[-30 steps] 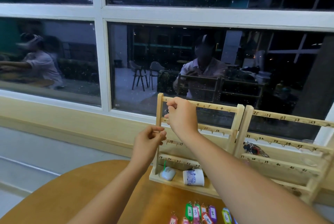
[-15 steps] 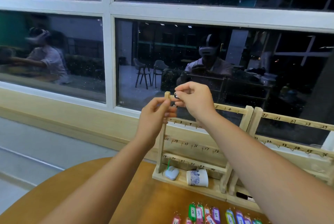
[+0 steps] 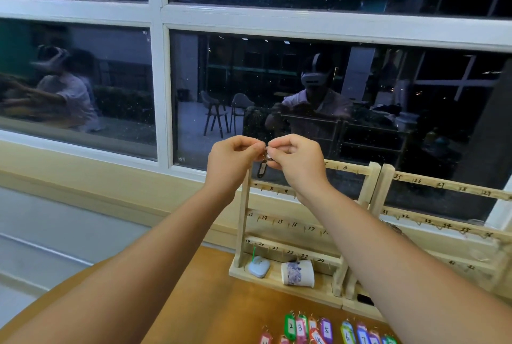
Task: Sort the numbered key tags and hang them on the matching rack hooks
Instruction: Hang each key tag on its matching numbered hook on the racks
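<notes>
Left hand [image 3: 234, 160] and right hand [image 3: 297, 160] meet at rack [image 3: 363, 174] top-left corner, fingertips pinching key tag [image 3: 261, 169] ring; tag dangles between them, dark, number unreadable.

Hands: two, left hand [image 3: 235, 158], right hand [image 3: 297, 160]
Wooden racks [image 3: 245, 219]: two
Held key tag [image 3: 261, 170]: one
Table key tags [image 3: 290, 325]: at least nine, row cropped
Paper cup [image 3: 297, 273]: one

At the top-left corner of the left wooden rack [image 3: 349, 169], left hand [image 3: 232, 162] and right hand [image 3: 299, 162] meet, both pinching the ring of a dark key tag [image 3: 261, 169] hanging between them. Coloured numbered tags [image 3: 327, 329] lie along the near edge of the table [image 3: 216, 305].
</notes>
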A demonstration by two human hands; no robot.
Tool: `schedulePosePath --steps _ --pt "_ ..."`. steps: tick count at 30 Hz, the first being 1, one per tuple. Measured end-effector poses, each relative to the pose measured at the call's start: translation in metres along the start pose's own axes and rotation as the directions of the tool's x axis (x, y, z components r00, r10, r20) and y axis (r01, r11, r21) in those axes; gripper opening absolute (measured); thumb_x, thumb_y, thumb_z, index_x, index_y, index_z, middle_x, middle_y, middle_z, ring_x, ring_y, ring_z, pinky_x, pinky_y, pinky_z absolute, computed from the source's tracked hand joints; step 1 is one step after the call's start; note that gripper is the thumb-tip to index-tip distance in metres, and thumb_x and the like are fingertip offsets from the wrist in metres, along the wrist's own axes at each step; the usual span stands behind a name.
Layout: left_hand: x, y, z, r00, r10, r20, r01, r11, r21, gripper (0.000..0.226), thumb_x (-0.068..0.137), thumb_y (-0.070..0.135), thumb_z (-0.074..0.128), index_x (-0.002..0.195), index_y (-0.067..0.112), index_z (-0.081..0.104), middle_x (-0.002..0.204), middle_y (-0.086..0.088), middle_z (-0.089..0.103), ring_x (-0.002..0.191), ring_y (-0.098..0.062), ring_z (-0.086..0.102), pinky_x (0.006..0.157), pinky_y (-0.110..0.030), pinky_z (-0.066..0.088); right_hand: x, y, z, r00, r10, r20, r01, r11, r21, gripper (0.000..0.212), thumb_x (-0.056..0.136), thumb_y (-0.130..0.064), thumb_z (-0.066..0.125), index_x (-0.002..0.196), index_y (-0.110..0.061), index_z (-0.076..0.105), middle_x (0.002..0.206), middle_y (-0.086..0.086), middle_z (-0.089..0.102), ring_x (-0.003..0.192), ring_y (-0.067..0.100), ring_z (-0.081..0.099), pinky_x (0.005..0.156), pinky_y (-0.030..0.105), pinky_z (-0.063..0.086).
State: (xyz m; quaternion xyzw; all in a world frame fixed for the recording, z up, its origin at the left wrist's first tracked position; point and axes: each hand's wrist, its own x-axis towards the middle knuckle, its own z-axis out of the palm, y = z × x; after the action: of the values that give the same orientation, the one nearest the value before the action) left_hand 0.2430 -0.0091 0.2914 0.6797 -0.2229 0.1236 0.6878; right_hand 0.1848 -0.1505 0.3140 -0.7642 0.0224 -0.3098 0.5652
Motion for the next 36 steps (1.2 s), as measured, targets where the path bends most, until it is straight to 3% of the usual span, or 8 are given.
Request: schedulePosePath --steps 3,9,14,22,32,36 --pt "0.006 0.002 0.001 1.0 -0.02 -0.004 0.02 1.0 0.008 0.005 0.094 0.027 0.082 0.095 0.022 0.084 0.09 0.005 0.082 0.087 -0.009 0.077 0.081 -0.029 0.059 -0.002 0.003 0.005 1.0 -0.018 -0.016 0.018 0.999 -0.041 0.014 0.098 -0.007 0.074 0.099 -0.021 0.076 0.091 -0.001 0.08 0.079 0.008 0.079 0.079 0.031 0.066" --pt "0.023 -0.003 0.002 0.999 -0.014 -0.035 0.018 0.993 0.118 0.007 0.091 0.02 0.082 0.09 0.027 0.08 0.087 0.006 0.079 0.091 -0.014 0.077 0.094 -0.043 0.063 -0.006 0.015 0.017 0.995 0.047 -0.089 -0.048 0.999 -0.013 0.009 0.099 -0.012 0.074 0.099 -0.021 0.071 0.092 0.002 0.079 0.073 0.009 0.079 0.069 0.028 0.066" --pt "0.027 -0.013 0.005 0.996 0.077 -0.047 -0.063 0.967 0.247 0.01 0.092 0.026 0.082 0.089 0.032 0.076 0.083 0.01 0.078 0.084 -0.007 0.076 0.09 -0.042 0.064 -0.01 0.029 0.03 0.986 0.118 -0.116 -0.124 0.991 -0.048 0.011 0.098 -0.022 0.075 0.089 -0.026 0.072 0.084 -0.004 0.08 0.07 0.009 0.079 0.075 0.045 0.067" --pt "0.025 -0.016 0.008 0.984 0.177 -0.032 -0.164 0.955 0.249 0.011 0.094 0.023 0.081 0.091 0.031 0.075 0.085 0.01 0.078 0.083 -0.008 0.076 0.087 -0.042 0.065 -0.02 0.038 0.035 0.981 0.117 -0.153 -0.121 0.993 -0.011 0.012 0.103 -0.023 0.07 0.091 -0.028 0.07 0.082 -0.005 0.079 0.073 0.008 0.078 0.073 0.041 0.068" --pt "0.022 -0.024 0.012 0.992 0.118 -0.038 -0.103 0.956 0.276 0.009 0.095 0.025 0.08 0.092 0.033 0.077 0.085 0.015 0.078 0.084 -0.002 0.073 0.089 -0.04 0.063 -0.031 0.047 0.03 0.969 0.224 -0.104 -0.22 0.974 0.045 0.008 0.105 -0.019 0.066 0.098 -0.022 0.07 0.09 -0.001 0.08 0.074 0.008 0.078 0.069 0.036 0.068" --pt "0.007 -0.028 0.005 0.99 0.123 -0.066 -0.104 0.967 0.232 0.007 0.096 0.026 0.079 0.096 0.033 0.076 0.093 0.016 0.077 0.092 -0.004 0.072 0.091 -0.041 0.063 -0.051 0.053 0.021 0.96 0.273 -0.06 -0.267 0.96 0.084 0.007 0.103 -0.017 0.065 0.1 -0.018 0.071 0.091 0.002 0.079 0.071 0.014 0.079 0.069 0.044 0.068"
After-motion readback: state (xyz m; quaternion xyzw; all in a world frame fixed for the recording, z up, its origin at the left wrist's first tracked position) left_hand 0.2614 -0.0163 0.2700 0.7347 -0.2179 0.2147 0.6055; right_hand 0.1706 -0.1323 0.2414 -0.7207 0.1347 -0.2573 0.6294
